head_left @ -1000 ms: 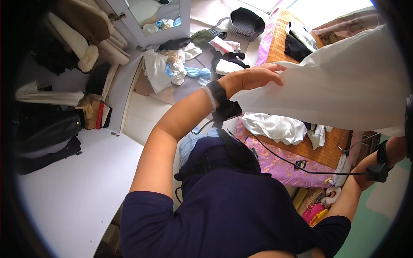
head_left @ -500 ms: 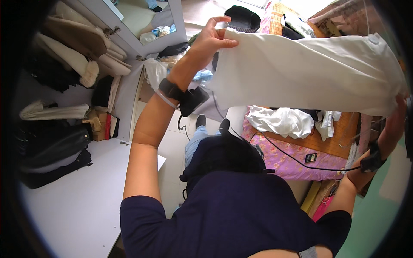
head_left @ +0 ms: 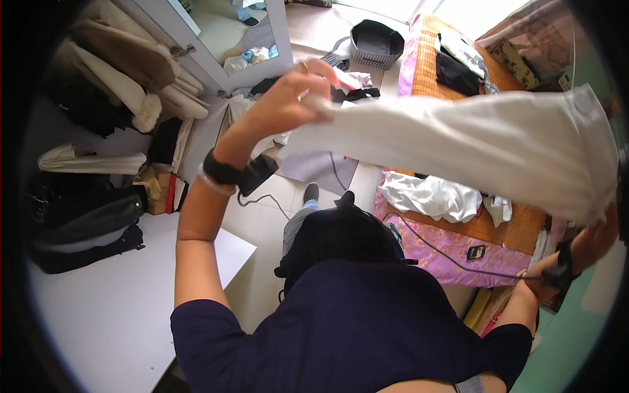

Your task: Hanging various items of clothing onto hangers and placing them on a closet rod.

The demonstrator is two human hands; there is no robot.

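White trousers point(head_left: 458, 137) are stretched sideways in front of me, above the bed, with the waistband end at the right and the leg end at the left. My left hand point(head_left: 298, 95) is closed on the leg end, fingers slightly blurred. At the right rim of the view, my right hand point(head_left: 596, 239) grips the lower corner of the waistband; its fingers are partly hidden by the cloth. Below the trousers, a crumpled white garment point(head_left: 429, 195) lies on the bed's orange-brown mat point(head_left: 517, 229).
An open wardrobe with hanging coats point(head_left: 121, 56) and folded dark clothes point(head_left: 92, 226) is on the left, beside a mirrored door point(head_left: 239, 39). A dark fabric bin point(head_left: 377, 46) stands far ahead. A black cable point(head_left: 432, 252) crosses the pink bedding point(head_left: 452, 262).
My left hand has moved down and left with the leg end, fingers now closer together. The waistband end sits lower, and the trousers look narrower and slope down to the right.
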